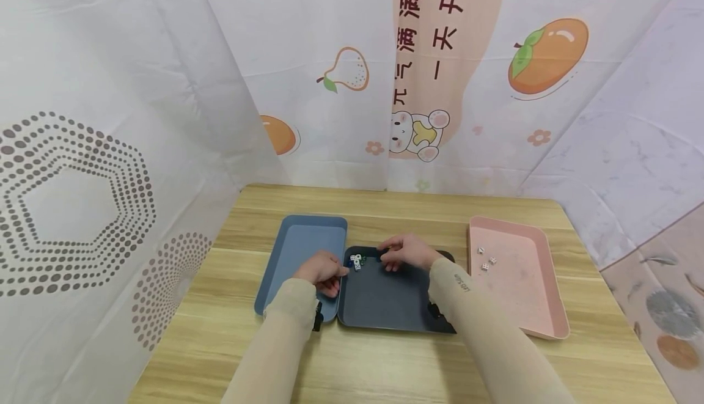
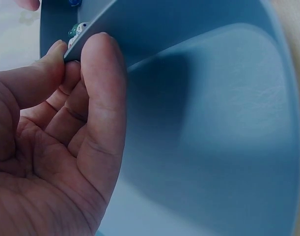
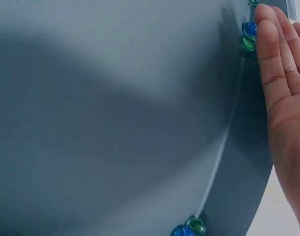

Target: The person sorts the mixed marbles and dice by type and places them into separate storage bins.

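In the head view a dark grey tray (image 1: 385,303) lies in the middle, touching a blue tray (image 1: 310,239) on its left. My left hand (image 1: 324,271) pinches the rim where the two trays meet; the left wrist view shows thumb and finger (image 2: 103,73) on either side of it. Several white dice (image 1: 357,261) sit in the dark tray's far left corner. My right hand (image 1: 407,252) is over that tray's far wall, fingers straight in the right wrist view. Beside its fingertips are blue and green glass marbles (image 3: 248,43); more marbles (image 3: 195,225) lie farther along the wall.
A pink tray (image 1: 522,269) with 3 white dice (image 1: 485,266) stands to the right of the dark tray. All trays lie on a wood-grain table (image 1: 379,367). Printed cloth (image 1: 330,165) hangs behind the table and at its sides.
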### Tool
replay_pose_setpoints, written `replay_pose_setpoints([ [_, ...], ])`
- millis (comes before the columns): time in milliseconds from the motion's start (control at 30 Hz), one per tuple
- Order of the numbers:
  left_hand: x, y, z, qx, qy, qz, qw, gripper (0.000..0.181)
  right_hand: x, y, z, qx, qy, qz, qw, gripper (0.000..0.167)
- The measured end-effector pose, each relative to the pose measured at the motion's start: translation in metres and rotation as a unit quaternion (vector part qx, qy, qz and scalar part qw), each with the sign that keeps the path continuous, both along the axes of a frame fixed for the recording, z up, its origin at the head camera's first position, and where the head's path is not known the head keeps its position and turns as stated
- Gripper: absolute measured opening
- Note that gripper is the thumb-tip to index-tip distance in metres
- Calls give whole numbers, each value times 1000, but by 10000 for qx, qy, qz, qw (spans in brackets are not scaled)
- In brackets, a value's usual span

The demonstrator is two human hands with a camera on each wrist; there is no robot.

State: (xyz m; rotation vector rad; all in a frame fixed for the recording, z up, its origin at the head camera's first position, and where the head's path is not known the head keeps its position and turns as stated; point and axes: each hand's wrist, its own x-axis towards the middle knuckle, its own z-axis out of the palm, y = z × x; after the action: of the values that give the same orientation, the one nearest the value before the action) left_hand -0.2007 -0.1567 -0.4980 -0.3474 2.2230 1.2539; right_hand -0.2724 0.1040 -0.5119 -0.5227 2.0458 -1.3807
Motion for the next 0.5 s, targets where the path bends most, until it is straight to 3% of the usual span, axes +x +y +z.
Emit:
replay_pose_setpoints([
  [500, -1, 1, 0, -7, -44, -2, 10000, 27, 4, -14, -7, -152, -105, 103, 9998, 39],
])
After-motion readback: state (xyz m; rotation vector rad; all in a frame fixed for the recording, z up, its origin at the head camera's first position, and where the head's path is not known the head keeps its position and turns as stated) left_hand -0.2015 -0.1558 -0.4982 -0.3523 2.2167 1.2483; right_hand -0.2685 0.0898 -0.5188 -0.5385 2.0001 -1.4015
